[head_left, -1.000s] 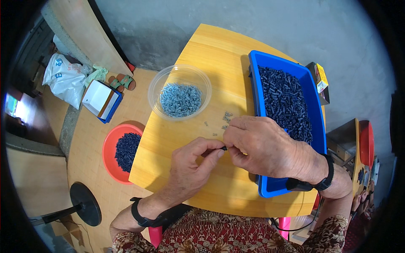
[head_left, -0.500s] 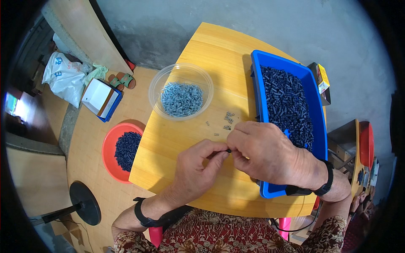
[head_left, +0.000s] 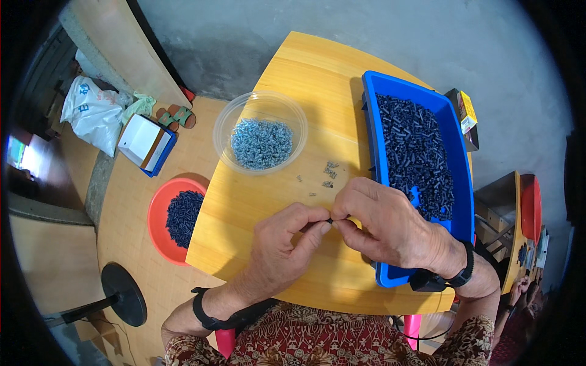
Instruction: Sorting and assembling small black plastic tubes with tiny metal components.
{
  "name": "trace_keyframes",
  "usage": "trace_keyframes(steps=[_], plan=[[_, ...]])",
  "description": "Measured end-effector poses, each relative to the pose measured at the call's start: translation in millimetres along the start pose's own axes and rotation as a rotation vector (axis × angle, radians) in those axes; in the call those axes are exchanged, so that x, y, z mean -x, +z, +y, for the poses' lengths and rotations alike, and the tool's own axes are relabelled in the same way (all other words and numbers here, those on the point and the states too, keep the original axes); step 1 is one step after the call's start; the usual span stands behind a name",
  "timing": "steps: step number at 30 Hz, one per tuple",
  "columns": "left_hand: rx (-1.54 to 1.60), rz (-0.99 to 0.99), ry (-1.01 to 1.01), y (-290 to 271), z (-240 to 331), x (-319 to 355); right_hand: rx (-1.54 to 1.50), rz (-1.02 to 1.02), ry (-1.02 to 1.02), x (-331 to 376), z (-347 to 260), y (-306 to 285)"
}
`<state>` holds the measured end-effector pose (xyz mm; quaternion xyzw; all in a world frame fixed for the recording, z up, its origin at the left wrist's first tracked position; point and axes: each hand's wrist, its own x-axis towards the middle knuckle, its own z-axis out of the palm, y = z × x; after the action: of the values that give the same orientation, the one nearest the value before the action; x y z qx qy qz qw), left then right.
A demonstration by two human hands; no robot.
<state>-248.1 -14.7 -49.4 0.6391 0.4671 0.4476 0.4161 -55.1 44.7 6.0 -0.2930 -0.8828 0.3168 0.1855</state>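
Both hands meet at frame centre over the table (head_left: 317, 79); left hand (head_left: 287, 241) and right hand (head_left: 384, 222) pinch one small dark part (head_left: 330, 220) between fingertips, held clear for fitting; blue tray (head_left: 464, 201) of dark parts lies right, in reach; spring bowl (head_left: 261, 133) upper centre; loose springs (head_left: 329, 174) between
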Motion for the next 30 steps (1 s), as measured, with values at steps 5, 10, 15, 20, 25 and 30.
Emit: trace_keyframes(steps=[5, 10, 15, 20, 25, 30], plan=[[0.305, -0.004, -0.260, 7.3, -3.4, 3.5, 0.039, 0.055, -0.036, 2.7, 0.6, 4.6], [0.608, -0.031, -0.387, 7.8, -5.0, -2.3, -0.064, 0.219, 0.047, 8.3, 3.1, 1.5], [0.826, -0.042, -0.425, 8.9, -7.5, -1.9, 0.102, 0.280, -0.072, 8.6, 0.6, 2.8], [0.963, -0.059, -0.516, 9.7, -5.9, -3.5, 0.228, 0.253, -0.111, 10.0, 2.8, 5.2], [1.036, -0.089, -0.562, 9.1, -1.3, -5.8, 0.334, 0.283, -0.179, 9.3, 1.0, 6.3], [1.111, -0.091, -0.591, 10.3, 5.6, -7.7, 0.501, 0.269, -0.248, 9.2, -4.5, 5.2]])
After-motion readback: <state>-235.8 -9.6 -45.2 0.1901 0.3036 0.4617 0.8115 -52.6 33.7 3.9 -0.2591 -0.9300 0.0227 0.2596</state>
